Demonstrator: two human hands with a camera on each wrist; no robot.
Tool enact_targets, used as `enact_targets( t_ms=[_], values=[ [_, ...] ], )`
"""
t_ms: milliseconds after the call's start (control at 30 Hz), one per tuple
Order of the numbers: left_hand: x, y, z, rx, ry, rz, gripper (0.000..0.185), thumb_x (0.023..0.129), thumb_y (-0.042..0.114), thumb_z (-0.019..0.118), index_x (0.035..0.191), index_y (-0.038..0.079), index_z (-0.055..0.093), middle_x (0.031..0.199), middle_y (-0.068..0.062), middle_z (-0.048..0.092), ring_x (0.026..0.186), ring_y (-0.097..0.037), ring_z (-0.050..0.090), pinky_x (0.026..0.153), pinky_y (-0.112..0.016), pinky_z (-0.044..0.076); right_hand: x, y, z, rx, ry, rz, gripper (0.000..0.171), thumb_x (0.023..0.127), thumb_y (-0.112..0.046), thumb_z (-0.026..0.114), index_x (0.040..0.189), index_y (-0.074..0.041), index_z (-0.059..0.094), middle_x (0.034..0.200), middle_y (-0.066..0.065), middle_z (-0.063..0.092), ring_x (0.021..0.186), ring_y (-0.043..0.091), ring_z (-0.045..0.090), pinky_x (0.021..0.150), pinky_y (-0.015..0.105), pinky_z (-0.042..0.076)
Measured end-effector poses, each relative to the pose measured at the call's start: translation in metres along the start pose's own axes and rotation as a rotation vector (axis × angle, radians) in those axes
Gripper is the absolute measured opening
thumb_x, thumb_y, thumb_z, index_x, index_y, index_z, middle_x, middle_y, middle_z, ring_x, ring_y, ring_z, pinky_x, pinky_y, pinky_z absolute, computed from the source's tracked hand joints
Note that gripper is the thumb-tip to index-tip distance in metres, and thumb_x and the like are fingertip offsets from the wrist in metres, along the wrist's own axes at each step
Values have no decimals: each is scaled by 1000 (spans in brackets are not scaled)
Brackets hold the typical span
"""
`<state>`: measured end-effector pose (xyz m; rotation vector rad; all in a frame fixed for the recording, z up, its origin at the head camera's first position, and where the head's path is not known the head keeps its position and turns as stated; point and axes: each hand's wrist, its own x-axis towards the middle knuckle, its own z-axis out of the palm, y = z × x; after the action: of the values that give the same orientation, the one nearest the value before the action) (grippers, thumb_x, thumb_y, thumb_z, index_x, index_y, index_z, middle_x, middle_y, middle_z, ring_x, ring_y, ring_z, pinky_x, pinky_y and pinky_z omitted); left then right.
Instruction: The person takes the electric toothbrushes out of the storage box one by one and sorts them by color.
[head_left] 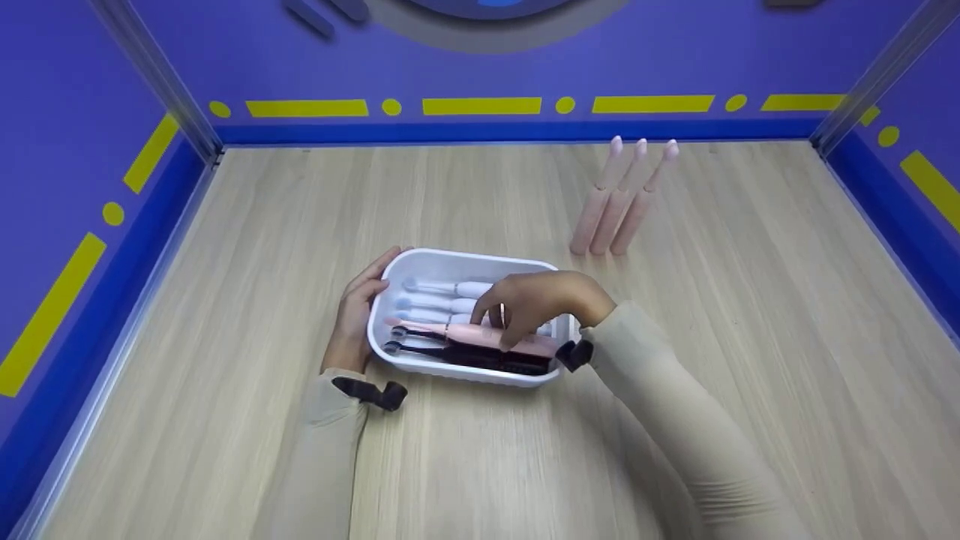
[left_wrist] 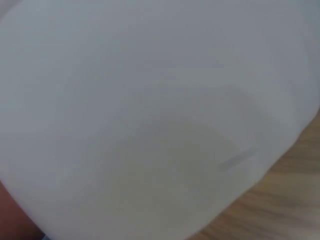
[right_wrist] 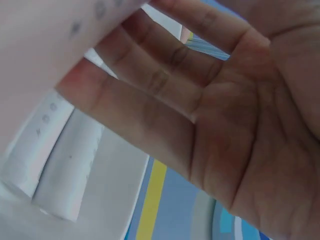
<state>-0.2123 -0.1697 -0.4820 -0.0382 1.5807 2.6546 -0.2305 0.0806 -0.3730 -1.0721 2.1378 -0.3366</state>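
A white plastic box (head_left: 469, 261) with electric toothbrushes inside rests on the table. At the box's left end my left hand (head_left: 358, 322) grips the wall, its thumb at the rim; the left wrist view is filled by the white wall (left_wrist: 150, 120). Reaching into the box from the right, my right hand (head_left: 536, 300) pinches the handle of a pink toothbrush (head_left: 472, 335). In the right wrist view that pale pink handle (right_wrist: 35, 60) lies close against the fingertips. Black toothbrushes (head_left: 457, 356) lie along the front of the box, white ones (head_left: 431, 304) behind the pink one.
Three pink toothbrushes (head_left: 619, 199) stand upright side by side on the wooden table (head_left: 300, 195), behind and right of the box. Blue panels (head_left: 480, 75) with yellow marks enclose the table at the back and sides.
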Motion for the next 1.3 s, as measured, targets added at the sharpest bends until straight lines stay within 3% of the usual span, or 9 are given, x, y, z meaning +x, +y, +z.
enact_targets(
  t_ms=[267,500,833,1033,1300],
  values=[
    [1,-2,-4,48,-1,4,57,89,-4,28,145,-6,34,154,-16,33,145,-21,27,120,-34,18,-6,3,-3,13,41,-25,44,78,-8,69,121,-12,63,98,8,68,77,9,61,68,20,49],
    [2,-2,-4,46,2,2,56,89,-3,29,145,-5,36,154,-14,35,145,-20,27,121,-33,18,-9,5,-5,29,83,-37,41,77,-8,70,118,-13,65,95,6,69,78,10,62,69,22,50],
    [1,-1,-3,47,2,-11,56,90,-2,29,145,-3,36,154,-13,34,146,-18,26,121,-31,17,-16,9,-7,58,126,-74,42,79,-7,68,121,-9,62,99,7,68,91,17,64,76,26,52],
    [1,-2,-2,38,8,-14,57,88,-3,34,145,-1,39,152,-13,39,144,-15,30,120,-29,18,-20,12,-8,62,180,-93,43,80,-10,68,122,-9,61,100,7,69,94,18,64,80,30,52],
    [0,-2,-3,27,-17,-9,58,89,-2,29,147,-3,33,154,-14,33,146,-19,26,120,-30,18,-24,17,-9,88,242,-114,45,82,-10,67,126,-10,59,101,6,70,97,18,64,86,40,52]
  ],
)
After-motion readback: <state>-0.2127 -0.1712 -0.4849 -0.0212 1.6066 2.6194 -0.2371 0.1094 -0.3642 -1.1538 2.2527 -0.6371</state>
